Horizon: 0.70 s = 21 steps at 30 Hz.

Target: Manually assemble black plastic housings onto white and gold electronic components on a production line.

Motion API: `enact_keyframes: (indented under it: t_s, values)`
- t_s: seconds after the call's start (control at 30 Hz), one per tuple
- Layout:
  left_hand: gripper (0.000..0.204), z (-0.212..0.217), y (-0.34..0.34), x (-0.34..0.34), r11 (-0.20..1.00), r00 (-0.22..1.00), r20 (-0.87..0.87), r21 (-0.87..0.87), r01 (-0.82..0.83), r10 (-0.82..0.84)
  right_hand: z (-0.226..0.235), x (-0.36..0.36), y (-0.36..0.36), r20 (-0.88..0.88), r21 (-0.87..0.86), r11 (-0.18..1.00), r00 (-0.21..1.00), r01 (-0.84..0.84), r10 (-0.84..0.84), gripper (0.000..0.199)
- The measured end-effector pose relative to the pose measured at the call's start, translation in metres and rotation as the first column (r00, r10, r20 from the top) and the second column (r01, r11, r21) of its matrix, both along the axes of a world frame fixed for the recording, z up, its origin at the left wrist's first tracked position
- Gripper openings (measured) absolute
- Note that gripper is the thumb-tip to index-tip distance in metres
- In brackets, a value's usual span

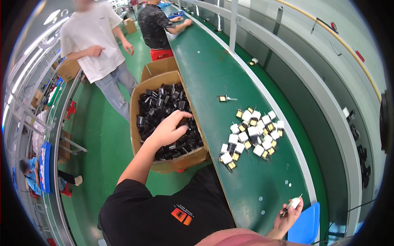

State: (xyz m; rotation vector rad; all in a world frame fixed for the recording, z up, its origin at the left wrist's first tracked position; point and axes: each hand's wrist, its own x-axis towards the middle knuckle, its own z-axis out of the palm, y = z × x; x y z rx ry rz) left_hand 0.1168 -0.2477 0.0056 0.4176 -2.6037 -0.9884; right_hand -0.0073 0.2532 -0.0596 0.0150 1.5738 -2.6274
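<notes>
My left hand (170, 128) reaches over an open cardboard box (180, 163) filled with small black plastic housings (158, 100). Its thumb and index finger are apart, close above the housings at the box's right side, with nothing visible between them. At the lower right, my right hand (287, 218) is closed around a small white block-shaped electrical part (294, 202) with a thin pin or wire sticking out. A pile of similar white parts (253, 131), with yellow and black sections and thin leads, lies on the green conveyor belt (207, 76).
One loose part (222, 98) lies beyond the pile. A blue tray (304, 223) sits beside my right hand. Small pale discs (260, 199) dot the belt. A standing person (95, 41) is beyond the box; another person (154, 26) works farther along the belt. A metal rail (287, 51) borders the right.
</notes>
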Motion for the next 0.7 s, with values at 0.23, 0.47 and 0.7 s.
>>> enact_keyframes:
  t_s: [0.23, 0.47, 0.7]
  values:
    - [0.044, -0.005, 0.126, -0.067, 0.374, 0.731, -0.463, 0.646, 0.665, -0.501, -0.018, 0.048, -0.026, -0.065, -0.413, 0.908, 0.992, 0.069, -0.105, 0.044]
    - [0.047, -0.014, 0.173, -0.102, 0.128, 0.444, -0.724, 0.449, 0.885, -0.529, 0.049, 0.046, -0.066, -0.283, 0.260, 0.966, 0.955, -0.009, 0.085, 0.037]
    - [0.049, -0.020, 0.184, -0.107, 0.004, 0.357, -0.681, 0.461, 0.887, -0.639, 0.060, 0.049, -0.076, -0.419, 0.279, 0.960, 0.901, 0.014, 0.109, 0.038]
